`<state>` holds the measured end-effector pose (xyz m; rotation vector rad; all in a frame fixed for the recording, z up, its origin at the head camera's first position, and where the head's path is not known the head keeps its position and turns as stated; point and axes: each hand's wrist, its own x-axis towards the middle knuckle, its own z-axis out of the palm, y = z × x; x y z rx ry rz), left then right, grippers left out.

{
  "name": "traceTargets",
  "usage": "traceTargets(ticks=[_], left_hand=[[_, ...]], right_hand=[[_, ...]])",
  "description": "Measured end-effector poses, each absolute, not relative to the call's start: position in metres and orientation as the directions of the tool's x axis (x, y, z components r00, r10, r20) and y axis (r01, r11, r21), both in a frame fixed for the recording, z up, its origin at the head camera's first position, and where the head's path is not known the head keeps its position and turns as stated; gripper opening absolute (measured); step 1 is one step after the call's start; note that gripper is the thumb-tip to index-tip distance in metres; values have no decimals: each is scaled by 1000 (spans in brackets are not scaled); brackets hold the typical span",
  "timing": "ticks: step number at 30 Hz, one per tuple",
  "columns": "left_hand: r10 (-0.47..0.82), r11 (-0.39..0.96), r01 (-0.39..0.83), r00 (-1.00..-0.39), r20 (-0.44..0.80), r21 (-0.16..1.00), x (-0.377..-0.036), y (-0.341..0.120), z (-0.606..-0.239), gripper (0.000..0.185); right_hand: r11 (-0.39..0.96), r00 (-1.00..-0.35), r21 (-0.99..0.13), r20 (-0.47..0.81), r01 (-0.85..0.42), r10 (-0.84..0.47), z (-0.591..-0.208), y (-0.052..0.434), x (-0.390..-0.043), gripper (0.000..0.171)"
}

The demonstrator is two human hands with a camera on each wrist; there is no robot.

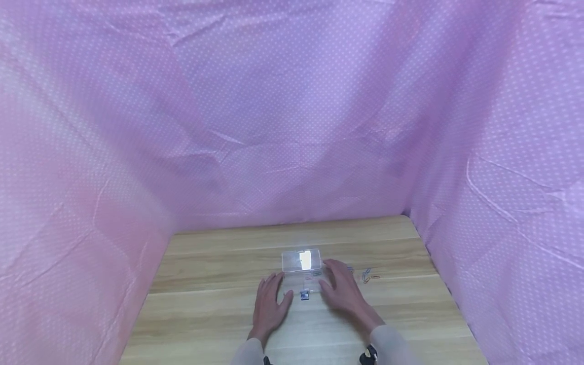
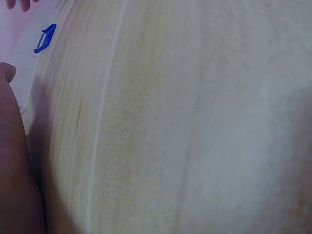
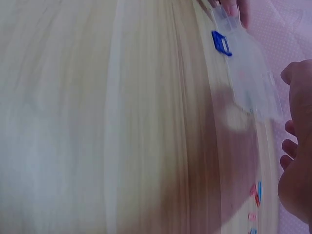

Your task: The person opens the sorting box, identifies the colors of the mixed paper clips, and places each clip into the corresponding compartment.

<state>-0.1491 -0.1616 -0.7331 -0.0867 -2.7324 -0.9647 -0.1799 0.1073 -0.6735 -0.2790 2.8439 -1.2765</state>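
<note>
One see-through box [image 1: 294, 280], pretty glary, blue latch [image 1: 304, 295] up front, coloured bits [image 1: 317, 274] showing through. Your left hand [image 1: 269, 306] and right hand [image 1: 343, 290] are just loosely spread either side.

The table [image 1: 205, 268] has wood grain in tan and brown streaks, thin pale lines across it and a rounded far right corner. Cloth [image 1: 292, 126] with small white dots rises beyond the far edge and along the left and right sides, pinker at left, more purple at right, creased throughout. The pink patch bordering the right wrist view is blurred but seems the same cloth.
</note>
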Motion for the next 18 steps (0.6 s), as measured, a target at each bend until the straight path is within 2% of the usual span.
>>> traceTargets(ticks=[7,18], left_hand=[[-36,765,113,-975,218,634,-150,-162,-734,66],[-26,762,111,-979,202,638,-148,-162,-733,65]], right_hand=[[644,-991,-760,-6,-83,-136,-674,130,-172,71],[707,-980,-679,113,-196,-164,-681,161,-170,72]])
